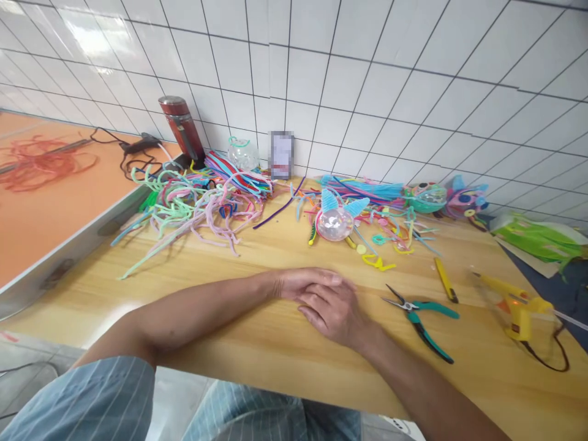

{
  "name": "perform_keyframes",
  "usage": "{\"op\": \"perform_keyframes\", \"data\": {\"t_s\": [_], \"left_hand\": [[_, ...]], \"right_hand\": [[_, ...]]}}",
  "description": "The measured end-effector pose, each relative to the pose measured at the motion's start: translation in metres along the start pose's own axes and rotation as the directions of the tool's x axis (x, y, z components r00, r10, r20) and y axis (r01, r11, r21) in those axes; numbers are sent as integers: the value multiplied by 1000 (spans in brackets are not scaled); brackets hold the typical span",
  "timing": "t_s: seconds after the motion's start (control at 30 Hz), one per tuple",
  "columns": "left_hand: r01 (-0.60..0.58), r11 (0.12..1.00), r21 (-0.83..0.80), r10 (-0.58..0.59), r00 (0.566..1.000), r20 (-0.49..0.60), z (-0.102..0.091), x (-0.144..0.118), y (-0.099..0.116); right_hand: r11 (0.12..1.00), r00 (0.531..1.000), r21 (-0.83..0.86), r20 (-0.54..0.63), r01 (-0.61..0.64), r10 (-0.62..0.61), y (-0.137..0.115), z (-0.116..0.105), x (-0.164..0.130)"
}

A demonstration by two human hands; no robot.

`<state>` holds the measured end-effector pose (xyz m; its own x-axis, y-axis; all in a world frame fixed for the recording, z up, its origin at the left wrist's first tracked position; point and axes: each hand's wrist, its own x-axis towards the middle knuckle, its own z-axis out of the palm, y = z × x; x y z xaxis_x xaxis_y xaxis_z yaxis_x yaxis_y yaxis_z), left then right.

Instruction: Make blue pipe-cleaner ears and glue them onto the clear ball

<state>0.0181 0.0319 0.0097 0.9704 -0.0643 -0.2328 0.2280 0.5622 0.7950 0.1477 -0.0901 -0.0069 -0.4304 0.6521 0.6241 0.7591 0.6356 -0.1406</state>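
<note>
- The table (257, 257), pale wood, is filling most of the view and is butting against a white tiled wall (367, 73) at its far edge.
- An orange top (41, 214) is lying to the left of the table, with red cord (37, 162) coiled on it.
- A heap of pipe cleaners (193, 199) is sprawling over the table's far left part; a second, smaller spread (390, 220) is lying at the far right.
- The left hand (305, 283) is resting flat on the table near its front middle, fingers loose and holding nothing.
- The right hand (333, 312) is lying over the left, touching it, open and gripping nothing.
- A red flask (181, 125) is standing upright at the table's far left, by the wall.
- A yellow glue gun (517, 306) is lying on the table's right side.
- Teal pliers (420, 318) are lying just right of the hands, nearest to the right hand, apart from it.
- A clear ball (334, 223) with blue ears is sitting beyond the hands, toward the table's far middle.
- A yellow cutter (445, 280) is lying between the pliers and the glue gun.
</note>
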Motion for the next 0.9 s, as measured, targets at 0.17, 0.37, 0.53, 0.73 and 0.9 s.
{"op": "perform_keyframes", "data": {"t_s": [0.17, 0.37, 0.53, 0.73, 0.9], "left_hand": [[-25, 999, -35, 24, 1000, -9, 5, -8, -1], [80, 997, 7, -80, 995, 54, 3, -17, -2], [89, 996, 7, -89, 996, -2, -1, -15, -9], [53, 997, 52, -51, 998, -37, 0, -13, -14], [2, 996, 86, 2, 999, -49, -1, -10, -15]], "right_hand": [[995, 995, 65, 75, -78, 73, -11, 3, -6], [982, 969, 129, 220, -138, 107, -24, 5, -17], [976, 928, 133, 353, -174, 117, -21, 9, -23], [961, 978, 198, 118, -191, 170, -18, 10, -18], [974, 992, 191, -19, -117, 123, -16, 4, -10]]}}
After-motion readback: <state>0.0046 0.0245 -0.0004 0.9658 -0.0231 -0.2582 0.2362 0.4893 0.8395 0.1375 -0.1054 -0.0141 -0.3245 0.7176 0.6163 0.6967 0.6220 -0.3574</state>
